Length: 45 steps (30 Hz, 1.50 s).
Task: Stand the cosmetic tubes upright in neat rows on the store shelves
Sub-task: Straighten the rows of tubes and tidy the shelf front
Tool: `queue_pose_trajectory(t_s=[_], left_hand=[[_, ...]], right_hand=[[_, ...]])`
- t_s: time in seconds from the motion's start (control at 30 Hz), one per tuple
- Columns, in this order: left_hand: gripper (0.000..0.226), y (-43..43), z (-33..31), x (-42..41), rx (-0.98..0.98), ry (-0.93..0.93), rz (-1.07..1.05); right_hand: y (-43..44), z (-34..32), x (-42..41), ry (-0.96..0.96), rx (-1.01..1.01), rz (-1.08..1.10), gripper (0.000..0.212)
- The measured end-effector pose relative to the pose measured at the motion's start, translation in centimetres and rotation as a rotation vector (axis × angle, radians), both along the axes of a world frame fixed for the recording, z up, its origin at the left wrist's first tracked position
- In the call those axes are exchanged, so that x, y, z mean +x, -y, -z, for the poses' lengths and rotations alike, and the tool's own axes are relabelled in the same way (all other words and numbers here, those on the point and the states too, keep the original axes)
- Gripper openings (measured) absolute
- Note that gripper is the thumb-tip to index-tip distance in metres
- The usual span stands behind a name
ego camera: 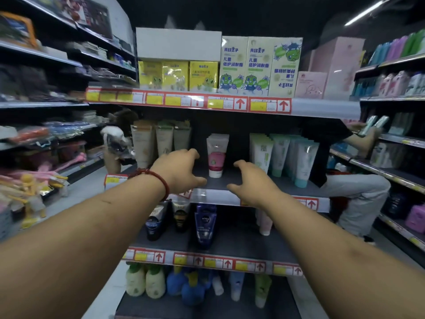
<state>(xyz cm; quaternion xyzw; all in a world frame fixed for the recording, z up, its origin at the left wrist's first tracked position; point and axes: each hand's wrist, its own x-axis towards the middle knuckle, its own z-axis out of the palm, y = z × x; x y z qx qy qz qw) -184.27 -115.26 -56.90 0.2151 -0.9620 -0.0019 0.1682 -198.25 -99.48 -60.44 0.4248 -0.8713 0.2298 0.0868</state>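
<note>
A pink-and-white tube stands upright in the middle of the grey shelf, with more of its kind behind it. Beige tubes stand in a row to its left, and green-white tubes to its right. My left hand, a red bead bracelet on its wrist, hovers just left of the pink tube with fingers loosely curled, holding nothing. My right hand hovers to the right of that tube over the shelf's front edge, also empty with relaxed fingers.
Yellow and white boxes fill the shelf above. Dark and blue tubes stand on the shelf below. A person crouches at the right, holding tubes at the side shelves. Stocked shelves line the left aisle.
</note>
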Motion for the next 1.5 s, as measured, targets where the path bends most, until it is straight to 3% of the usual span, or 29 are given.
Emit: queue_pose_trajectory(t_s=[0.3, 0.6, 0.83, 0.97, 1.07, 1.17, 1.3, 1.4, 1.5], left_hand=[[0.076, -3.2, 0.0, 3.0, -0.029, -0.040, 0.034], [0.062, -5.2, 1.5, -0.5, 0.208, -0.097, 0.152], [0.041, -6.1, 3.7, -9.3, 0.729, -0.432, 0.125], [0.038, -5.3, 4.0, -16.5, 1.188, -0.633, 0.077], [0.065, -4.0, 5.3, -21.2, 1.499, -0.755, 0.065], [0.083, -3.4, 6.7, -23.9, 1.697, -0.753, 0.135], [0.091, -2.8, 7.5, -25.4, 1.746, -0.791, 0.141], [0.114, -1.6, 8.4, -27.1, 1.739, -0.851, 0.146], [0.114, -1.5, 9.3, -28.5, 1.712, -0.850, 0.172]], right_hand=[[-3.3, -0.6, 3.9, -0.019, -0.027, 0.034, 0.070], [-5.4, 0.5, 1.2, 0.068, -0.162, 0.125, 0.068], [-5.0, 1.6, -5.6, 0.432, -0.675, 0.194, 0.025], [-2.9, 1.9, -11.3, 0.884, -0.970, 0.179, 0.037], [-1.3, 2.4, -14.9, 1.087, -1.039, 0.130, 0.059], [0.0, 3.2, -17.0, 1.205, -1.038, 0.018, 0.079], [1.8, 4.1, -18.7, 1.256, -1.068, 0.003, 0.087], [3.4, 4.5, -19.9, 1.239, -1.078, 0.059, 0.096], [4.3, 4.8, -20.6, 1.240, -1.078, 0.064, 0.083]])
